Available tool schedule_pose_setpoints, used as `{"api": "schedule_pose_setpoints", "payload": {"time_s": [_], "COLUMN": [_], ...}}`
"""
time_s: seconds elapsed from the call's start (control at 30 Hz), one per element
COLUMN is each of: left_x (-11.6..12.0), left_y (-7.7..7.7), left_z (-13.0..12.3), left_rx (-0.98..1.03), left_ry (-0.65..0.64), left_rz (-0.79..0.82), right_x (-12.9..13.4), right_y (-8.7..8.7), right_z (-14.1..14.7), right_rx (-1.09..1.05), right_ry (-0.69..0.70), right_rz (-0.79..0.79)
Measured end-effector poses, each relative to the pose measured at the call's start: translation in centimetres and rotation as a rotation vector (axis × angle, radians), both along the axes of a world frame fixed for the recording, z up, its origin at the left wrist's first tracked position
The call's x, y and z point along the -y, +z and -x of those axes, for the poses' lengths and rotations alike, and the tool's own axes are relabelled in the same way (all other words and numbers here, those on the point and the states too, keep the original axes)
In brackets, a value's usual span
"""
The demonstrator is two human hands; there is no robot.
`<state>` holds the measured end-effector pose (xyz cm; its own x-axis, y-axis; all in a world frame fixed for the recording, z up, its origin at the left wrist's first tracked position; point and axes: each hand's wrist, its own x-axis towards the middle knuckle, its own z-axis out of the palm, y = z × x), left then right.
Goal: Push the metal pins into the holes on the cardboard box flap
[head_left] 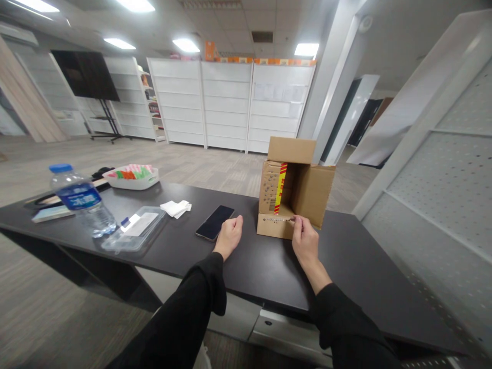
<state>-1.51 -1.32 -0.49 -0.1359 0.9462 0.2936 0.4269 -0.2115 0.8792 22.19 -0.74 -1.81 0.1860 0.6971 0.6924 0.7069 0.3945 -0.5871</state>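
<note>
Well left of the open cardboard box (pixel 269 192), a water bottle (pixel 82 199) and a clear plastic case (pixel 154 225) are seen on the bench (pixel 249 264). Closer to the box, a white tissue (pixel 175 208) and then a dark phone (pixel 214 223) are laid. Just left of the box, the left hand (pixel 229 236) is held with fingers curled in; whether anything is gripped cannot be told. Before the box's lower front, a small thin item (pixel 291 220) is pinched between the right hand's (pixel 305 240) fingers.
</note>
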Motion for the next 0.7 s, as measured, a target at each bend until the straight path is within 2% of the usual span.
{"api": "schedule_pose_setpoints", "payload": {"time_s": [0.7], "left_x": [-0.05], "left_y": [0.03], "left_z": [0.05], "left_rx": [0.008], "left_ry": [0.009], "left_rz": [-0.014], "right_x": [-0.37], "right_y": [-0.6], "right_z": [0.2], "right_rx": [0.085], "right_ry": [-0.037], "right_rz": [0.043]}}
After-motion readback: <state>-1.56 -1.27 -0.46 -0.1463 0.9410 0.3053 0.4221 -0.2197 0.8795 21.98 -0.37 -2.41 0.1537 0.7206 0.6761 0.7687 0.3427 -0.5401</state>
